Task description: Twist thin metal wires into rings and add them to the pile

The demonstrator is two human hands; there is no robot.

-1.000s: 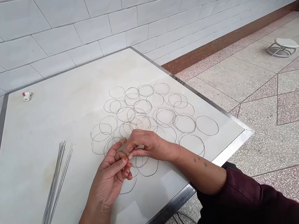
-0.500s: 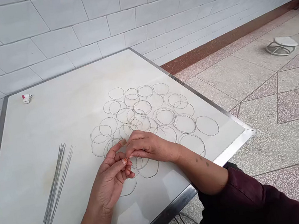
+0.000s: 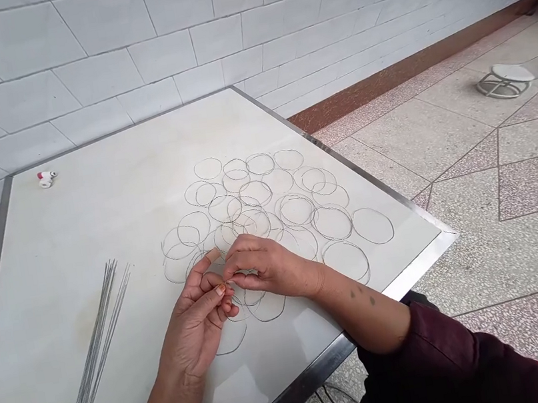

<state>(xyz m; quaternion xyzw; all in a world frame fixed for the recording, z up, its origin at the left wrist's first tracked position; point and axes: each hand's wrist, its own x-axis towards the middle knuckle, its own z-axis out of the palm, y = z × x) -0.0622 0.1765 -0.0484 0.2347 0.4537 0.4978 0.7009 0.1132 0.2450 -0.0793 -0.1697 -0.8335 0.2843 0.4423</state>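
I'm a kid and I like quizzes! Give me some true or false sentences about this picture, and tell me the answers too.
1. The left hand and right hand are close together over the wire rings. True.
2. The bundle of straight wires lies on the floor. False: it lies on the white table top, to the left of the hands.
3. Some of the wire rings overlap each other. True.
4. The wall behind the table is made of wood. False: it is covered in white tiles.
5. The right arm has a dark maroon sleeve. True.
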